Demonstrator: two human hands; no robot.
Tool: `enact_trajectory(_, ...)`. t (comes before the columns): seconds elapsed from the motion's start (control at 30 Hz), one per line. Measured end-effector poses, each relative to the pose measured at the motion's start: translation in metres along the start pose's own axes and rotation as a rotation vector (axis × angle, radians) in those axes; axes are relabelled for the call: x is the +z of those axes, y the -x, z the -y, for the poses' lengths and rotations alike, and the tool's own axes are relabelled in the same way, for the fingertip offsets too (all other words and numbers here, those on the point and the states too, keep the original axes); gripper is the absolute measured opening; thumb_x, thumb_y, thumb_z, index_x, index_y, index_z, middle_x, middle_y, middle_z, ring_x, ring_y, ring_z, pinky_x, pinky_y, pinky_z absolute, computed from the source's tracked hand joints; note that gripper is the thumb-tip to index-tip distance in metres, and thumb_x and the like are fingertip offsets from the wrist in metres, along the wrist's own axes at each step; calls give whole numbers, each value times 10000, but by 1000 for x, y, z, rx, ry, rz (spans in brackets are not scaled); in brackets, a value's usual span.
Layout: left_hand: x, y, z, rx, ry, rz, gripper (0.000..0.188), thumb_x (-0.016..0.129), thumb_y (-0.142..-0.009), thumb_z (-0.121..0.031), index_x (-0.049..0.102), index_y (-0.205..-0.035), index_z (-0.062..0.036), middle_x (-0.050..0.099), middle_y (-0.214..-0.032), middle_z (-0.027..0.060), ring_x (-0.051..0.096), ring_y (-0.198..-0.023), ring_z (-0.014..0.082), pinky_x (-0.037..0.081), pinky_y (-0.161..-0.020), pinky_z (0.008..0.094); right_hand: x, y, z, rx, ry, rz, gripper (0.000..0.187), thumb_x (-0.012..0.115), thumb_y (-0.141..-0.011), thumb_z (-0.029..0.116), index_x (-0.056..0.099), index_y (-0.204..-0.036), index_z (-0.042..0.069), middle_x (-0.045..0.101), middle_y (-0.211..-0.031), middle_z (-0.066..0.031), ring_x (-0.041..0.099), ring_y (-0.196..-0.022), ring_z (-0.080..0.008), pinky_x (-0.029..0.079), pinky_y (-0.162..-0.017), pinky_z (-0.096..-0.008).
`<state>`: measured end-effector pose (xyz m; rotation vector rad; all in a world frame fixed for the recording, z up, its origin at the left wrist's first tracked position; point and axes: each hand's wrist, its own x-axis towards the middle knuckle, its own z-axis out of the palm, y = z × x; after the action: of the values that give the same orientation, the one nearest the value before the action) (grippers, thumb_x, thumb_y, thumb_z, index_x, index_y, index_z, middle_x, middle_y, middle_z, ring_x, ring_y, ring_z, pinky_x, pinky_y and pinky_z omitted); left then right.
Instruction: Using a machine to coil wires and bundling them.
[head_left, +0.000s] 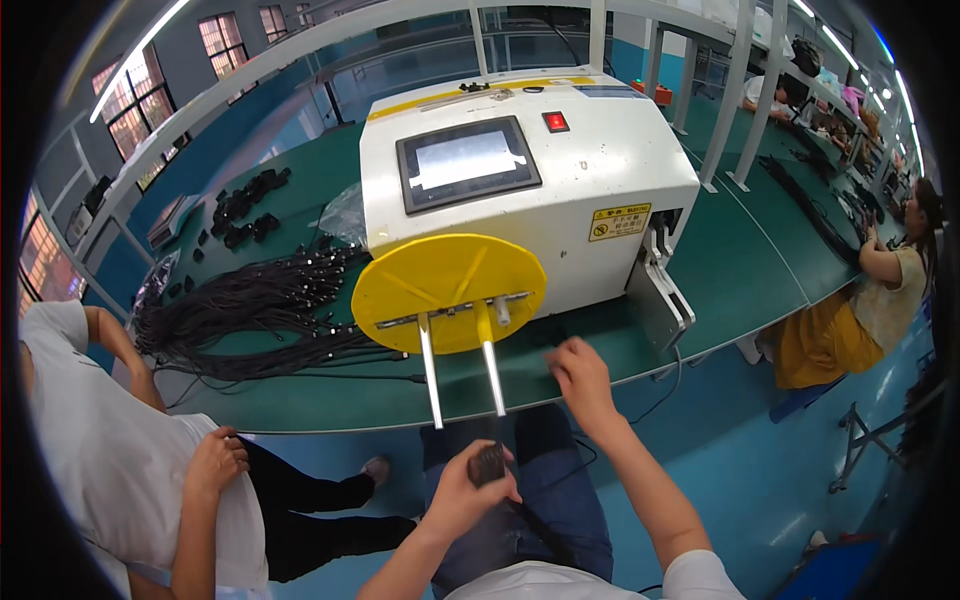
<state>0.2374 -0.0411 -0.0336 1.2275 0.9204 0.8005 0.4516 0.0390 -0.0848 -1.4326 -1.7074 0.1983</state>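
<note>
My left hand [470, 492] is closed around a dark cable bundle [487, 464] above my lap, and a black length of it trails down across my jeans. My right hand [582, 378] hovers by the table's front edge with its fingers curled; whatever they pinch, if anything, is too small to make out. Between and beyond my hands stands a white winding machine [590, 150] with a screen and a lit red switch. Its yellow disc [450, 285] faces me, and two bare metal rods [430, 375] stick out from it toward me.
Many black cables [250, 305] lie heaped on the green table [330, 400] at left, with small black parts [250, 205] behind them. A person [130, 430] stands close at my left, and another [900, 270] sits far right. A metal bracket [660, 300] juts from the machine's right side.
</note>
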Motion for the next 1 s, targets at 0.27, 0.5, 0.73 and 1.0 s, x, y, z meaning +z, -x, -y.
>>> enact_trajectory(0.27,-25,-13,39,-167,563,-49,266,547,-746,-9,478,-1002,11,481,-690,48,494,-590,158,425,-545,306,59,-26,-13,-163,439,10,152,665,-672,20,620,-812,56,523,-803,-102,512,-843,-288,435,-674,-369)
enact_trajectory(0.5,-67,-29,50,-52,534,-86,357,605,-757,-75,473,-1075,18,461,-683,25,485,-593,149,403,-542,295,50,-10,48,393,-569,338,51,638,-791,65,603,-772,34,570,-813,-31,530,-798,-148,412,-698,-275)
enact_trajectory(0.73,-86,-33,59,-48,554,69,466,660,-747,-145,472,-1139,22,439,-681,7,482,-609,138,402,-545,292,67,20,65,625,-1108,585,85,614,-860,99,592,-892,23,594,-902,9,519,-786,-73,404,-704,-221)
enact_trajectory(1.0,-101,-16,65,-175,541,348,369,647,-688,-108,511,-1013,2,454,-637,11,476,-573,135,409,-549,291,74,34,73,696,-1182,754,123,611,-877,141,584,-872,21,566,-839,-3,501,-677,-81,387,-618,-210)
